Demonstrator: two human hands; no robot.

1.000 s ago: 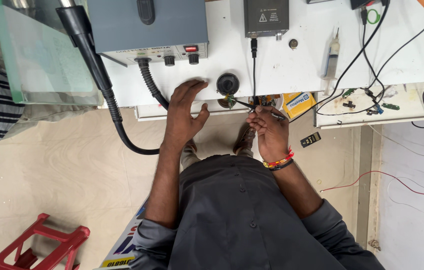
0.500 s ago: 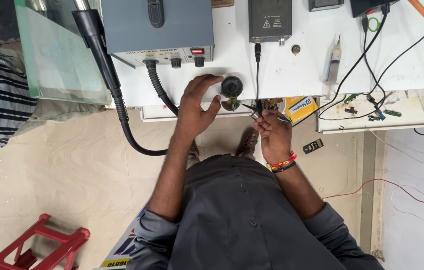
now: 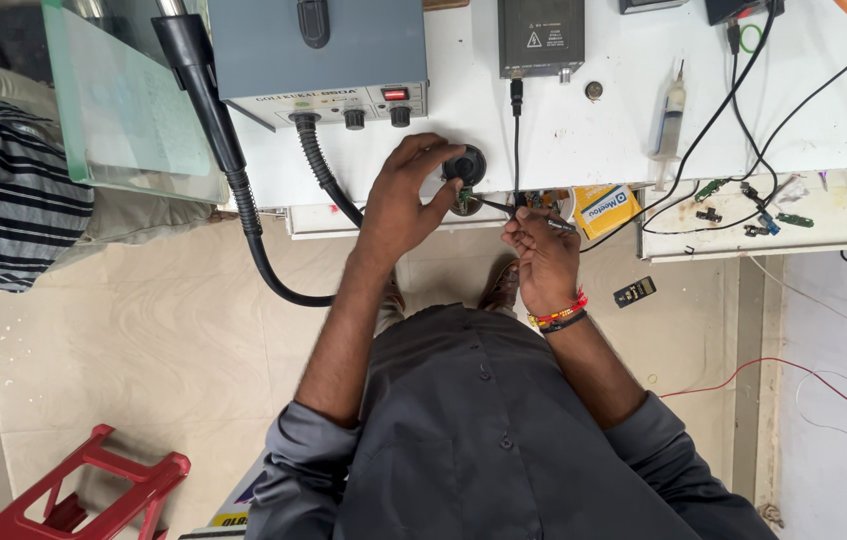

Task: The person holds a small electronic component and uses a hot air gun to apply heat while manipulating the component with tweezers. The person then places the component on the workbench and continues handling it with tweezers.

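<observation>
Left hand (image 3: pixel 406 195) pinching my small green circuit board (image 3: pixel 465 196) beside black round holder (image 3: pixel 466 163), right hand (image 3: pixel 542 250) gripping tweezers (image 3: pixel 504 208), white table (image 3: pixel 624 130).

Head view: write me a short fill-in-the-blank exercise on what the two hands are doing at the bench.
1. The left hand touches a small round ____ object.
2. The right hand holds thin ____.
3. The right wrist wears red and black ____.
4. Under the bench lies a ____ plastic stool.

Missing words: black; tweezers; bands; red

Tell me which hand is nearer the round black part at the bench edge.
Left. The left hand has its fingers on the round black part. The right hand is lower and to the side, holding a thin tool.
</observation>
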